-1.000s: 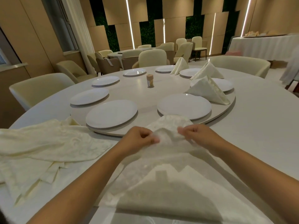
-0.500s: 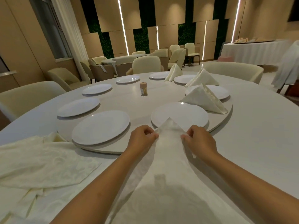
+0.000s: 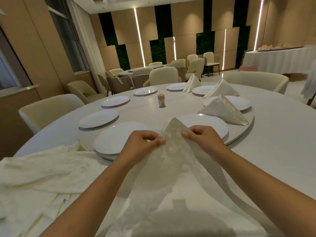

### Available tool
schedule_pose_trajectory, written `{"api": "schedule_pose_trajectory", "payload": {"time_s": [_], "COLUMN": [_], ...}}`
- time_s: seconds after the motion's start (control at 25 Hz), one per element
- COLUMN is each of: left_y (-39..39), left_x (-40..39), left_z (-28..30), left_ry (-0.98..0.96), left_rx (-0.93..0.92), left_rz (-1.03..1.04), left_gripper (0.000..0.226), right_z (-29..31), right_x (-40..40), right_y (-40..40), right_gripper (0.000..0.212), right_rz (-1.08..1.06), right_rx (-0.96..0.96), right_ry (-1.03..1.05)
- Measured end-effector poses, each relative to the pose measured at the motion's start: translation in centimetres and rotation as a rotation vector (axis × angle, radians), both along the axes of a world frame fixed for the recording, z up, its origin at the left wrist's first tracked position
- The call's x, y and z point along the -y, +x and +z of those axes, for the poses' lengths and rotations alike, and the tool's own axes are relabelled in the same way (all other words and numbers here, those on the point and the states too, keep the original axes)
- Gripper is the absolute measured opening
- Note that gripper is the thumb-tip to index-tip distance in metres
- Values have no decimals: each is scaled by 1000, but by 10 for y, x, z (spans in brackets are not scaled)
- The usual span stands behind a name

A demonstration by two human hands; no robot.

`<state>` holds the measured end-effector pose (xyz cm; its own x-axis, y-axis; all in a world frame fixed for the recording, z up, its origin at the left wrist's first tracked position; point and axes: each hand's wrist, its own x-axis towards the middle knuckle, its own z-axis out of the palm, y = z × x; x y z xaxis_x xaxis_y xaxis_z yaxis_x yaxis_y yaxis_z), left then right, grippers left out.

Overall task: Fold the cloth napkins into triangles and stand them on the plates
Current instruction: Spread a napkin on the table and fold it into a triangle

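since half a second ago the tip of the napkin [image 3: 172, 142] is coming up off the table: it was lying flat and pointed toward the plate, and now it is standing raised between the two hands in the middle of the frame. left hand [image 3: 145, 144] is pinching the left edge of the tip with thumb and curled fingers, and right hand [image 3: 203, 139] is pinching the right edge in the same way. lower part of this napkin is spreading wide over the round table [image 3: 273, 151] toward the bottom of the frame. just behind the tip an empty plate [image 3: 213, 127] is sitting on the turntable [image 3: 242, 135]. three folded napkins [image 3: 222, 110] are standing on plates in the upper right. loose napkins [image 3: 42, 173] are lying in a heap at the lower left.
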<state>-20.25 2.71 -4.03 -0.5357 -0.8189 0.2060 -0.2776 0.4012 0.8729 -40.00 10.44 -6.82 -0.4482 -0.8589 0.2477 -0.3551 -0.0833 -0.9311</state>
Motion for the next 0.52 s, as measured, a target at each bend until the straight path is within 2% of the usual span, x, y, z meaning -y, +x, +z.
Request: {"api": "schedule_pose_trajectory", "payload": {"time_s": [0.2, 0.52], "left_y": [19, 4], "left_x": [16, 68], "left_z": [13, -24], "left_ry": [-146, -30], "left_rx": [84, 136], "left_rz": [120, 196], "left_gripper": [4, 11], "right_z": [17, -5], "right_x": [19, 74], "right_y": [12, 5], "right_gripper": [18, 35], "right_rz": [92, -38], "right_rx": [13, -168], "right_ry": [23, 218]}}
